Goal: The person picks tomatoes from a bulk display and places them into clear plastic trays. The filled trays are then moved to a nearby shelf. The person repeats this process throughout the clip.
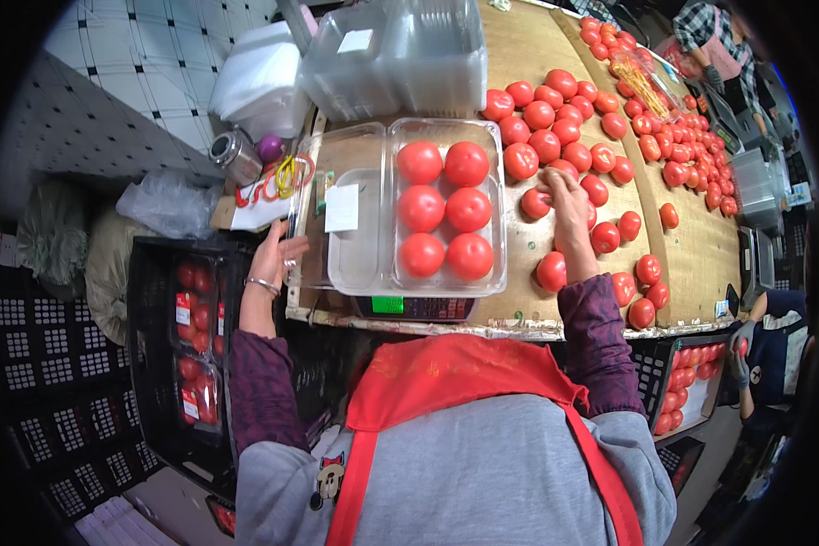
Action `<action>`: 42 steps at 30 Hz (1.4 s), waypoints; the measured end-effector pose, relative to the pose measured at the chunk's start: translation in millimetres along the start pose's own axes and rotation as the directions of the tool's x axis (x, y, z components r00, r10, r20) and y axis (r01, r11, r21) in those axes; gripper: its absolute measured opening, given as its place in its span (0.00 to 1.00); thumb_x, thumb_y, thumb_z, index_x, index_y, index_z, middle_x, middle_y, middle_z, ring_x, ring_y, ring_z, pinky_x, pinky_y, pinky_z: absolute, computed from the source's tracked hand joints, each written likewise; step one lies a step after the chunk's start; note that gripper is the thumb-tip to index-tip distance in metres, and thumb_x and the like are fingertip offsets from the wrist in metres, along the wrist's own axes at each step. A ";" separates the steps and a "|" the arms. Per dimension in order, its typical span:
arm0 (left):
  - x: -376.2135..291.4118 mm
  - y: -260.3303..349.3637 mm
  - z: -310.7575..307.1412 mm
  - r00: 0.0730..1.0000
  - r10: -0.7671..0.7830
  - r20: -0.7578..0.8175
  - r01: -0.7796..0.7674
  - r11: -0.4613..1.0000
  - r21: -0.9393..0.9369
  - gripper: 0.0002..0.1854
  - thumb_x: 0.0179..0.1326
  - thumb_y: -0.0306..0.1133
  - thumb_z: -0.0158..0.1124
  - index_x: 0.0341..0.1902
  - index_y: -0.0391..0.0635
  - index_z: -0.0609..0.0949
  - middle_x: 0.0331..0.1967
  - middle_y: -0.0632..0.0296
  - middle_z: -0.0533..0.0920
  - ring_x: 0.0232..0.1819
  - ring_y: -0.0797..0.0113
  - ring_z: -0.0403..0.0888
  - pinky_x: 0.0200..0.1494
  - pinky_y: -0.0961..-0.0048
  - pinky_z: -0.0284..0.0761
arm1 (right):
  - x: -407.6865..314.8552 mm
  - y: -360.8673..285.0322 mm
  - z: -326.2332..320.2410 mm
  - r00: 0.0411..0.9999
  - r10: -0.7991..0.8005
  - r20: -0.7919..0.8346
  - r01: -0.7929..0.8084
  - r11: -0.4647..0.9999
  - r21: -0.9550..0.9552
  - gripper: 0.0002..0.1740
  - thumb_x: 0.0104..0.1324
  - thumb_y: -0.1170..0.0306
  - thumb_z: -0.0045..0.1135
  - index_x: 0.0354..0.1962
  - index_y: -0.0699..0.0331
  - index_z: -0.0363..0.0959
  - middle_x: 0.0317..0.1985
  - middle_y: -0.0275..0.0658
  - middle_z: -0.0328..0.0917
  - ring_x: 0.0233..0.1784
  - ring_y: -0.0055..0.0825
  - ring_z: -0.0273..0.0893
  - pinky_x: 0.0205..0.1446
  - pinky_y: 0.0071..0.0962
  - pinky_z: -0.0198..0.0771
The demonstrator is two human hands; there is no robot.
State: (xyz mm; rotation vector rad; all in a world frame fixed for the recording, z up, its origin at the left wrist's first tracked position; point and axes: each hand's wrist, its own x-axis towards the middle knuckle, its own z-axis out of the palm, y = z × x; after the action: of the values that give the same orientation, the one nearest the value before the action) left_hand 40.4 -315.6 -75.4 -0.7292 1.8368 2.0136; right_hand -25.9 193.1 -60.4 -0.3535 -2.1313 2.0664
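Note:
A clear plastic clamshell box (pixel 501 205) lies open on a digital scale (pixel 416 307) with a lit green display. Several red tomatoes (pixel 468 209) fill its right half in two columns, and a white label (pixel 342 209) shows on its left side. My left hand (pixel 280 254) is at the left edge of the lid, fingers spread, a ring and a bracelet on it; whether it touches the plastic is unclear. Over the loose tomatoes (pixel 544 145) to the right of the box is my right hand (pixel 563 198), fingers bent down near a tomato; its grip is partly hidden.
Stacked empty clamshells (pixel 396 61) stand behind the box. Scissors (pixel 293 176) and a metal jar (pixel 236 158) lie at the left. A black crate (pixel 143 341) holds packed tomatoes. A wooden strip (pixel 628 136) divides the table. Co-workers (pixel 716 41) (pixel 778 341) are at the right.

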 end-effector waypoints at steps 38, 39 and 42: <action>-70.2 -28.3 171.3 0.843 0.444 0.305 -0.410 0.896 -0.170 0.48 0.56 0.35 0.71 0.76 0.45 0.54 0.71 0.53 0.64 0.71 0.67 0.60 0.69 0.67 0.62 | -118.6 -2.6 -8.3 0.582 0.414 0.700 -0.530 0.846 -0.059 0.13 0.69 0.67 0.54 0.35 0.71 0.73 0.30 0.46 0.79 0.21 0.26 0.75 0.25 0.24 0.71; -71.9 -29.2 174.0 0.813 0.480 0.331 -0.425 0.876 -0.227 0.49 0.55 0.33 0.71 0.76 0.46 0.53 0.71 0.55 0.64 0.70 0.68 0.62 0.68 0.68 0.63 | -124.0 -18.1 0.8 0.623 0.456 0.636 -0.505 0.855 -0.119 0.12 0.69 0.68 0.53 0.33 0.71 0.73 0.25 0.43 0.77 0.17 0.24 0.71 0.21 0.22 0.68; -78.9 -30.7 173.7 0.851 0.390 0.351 -0.210 0.866 -0.453 0.49 0.55 0.25 0.66 0.77 0.44 0.48 0.75 0.59 0.54 0.74 0.72 0.52 0.73 0.70 0.54 | -129.7 -23.2 3.9 0.694 0.379 0.612 -0.469 0.883 -0.014 0.10 0.69 0.69 0.53 0.34 0.69 0.74 0.19 0.38 0.74 0.11 0.20 0.64 0.16 0.18 0.60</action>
State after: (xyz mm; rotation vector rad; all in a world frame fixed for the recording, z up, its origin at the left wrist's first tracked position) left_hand 95.1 -132.2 -48.5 -0.0411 1.3573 2.5458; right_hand 96.2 153.5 -30.3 -0.1962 -2.3691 2.9161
